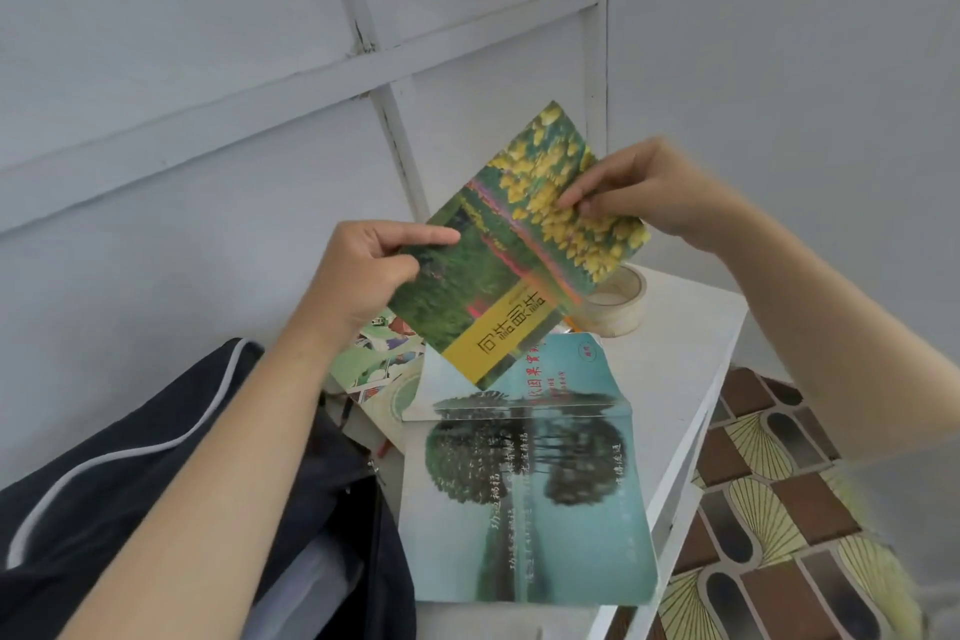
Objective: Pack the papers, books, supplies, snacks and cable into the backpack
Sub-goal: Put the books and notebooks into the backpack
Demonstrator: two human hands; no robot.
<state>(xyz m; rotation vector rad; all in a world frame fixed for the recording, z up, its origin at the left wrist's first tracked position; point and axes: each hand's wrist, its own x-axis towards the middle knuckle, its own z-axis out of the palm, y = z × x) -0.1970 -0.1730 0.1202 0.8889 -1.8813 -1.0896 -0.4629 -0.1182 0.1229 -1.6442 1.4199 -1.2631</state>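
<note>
A thin book with yellow flowers and a green field on its cover (511, 250) is held tilted in the air above the white table (675, 369). My left hand (358, 276) grips its left edge and my right hand (644, 187) pinches its upper right edge. Under it a teal book with tree reflections (524, 499) lies open, cover up, on the table. Another book with a pale green illustrated cover (379, 369) lies partly hidden behind my left wrist. The dark navy backpack (130, 473) sits at the lower left, its opening towards the table.
A roll of pale tape (618, 307) stands at the table's far end, partly behind the held book. A white panelled wall rises behind. Patterned brown and yellow floor tiles (769, 509) show to the right of the table's edge.
</note>
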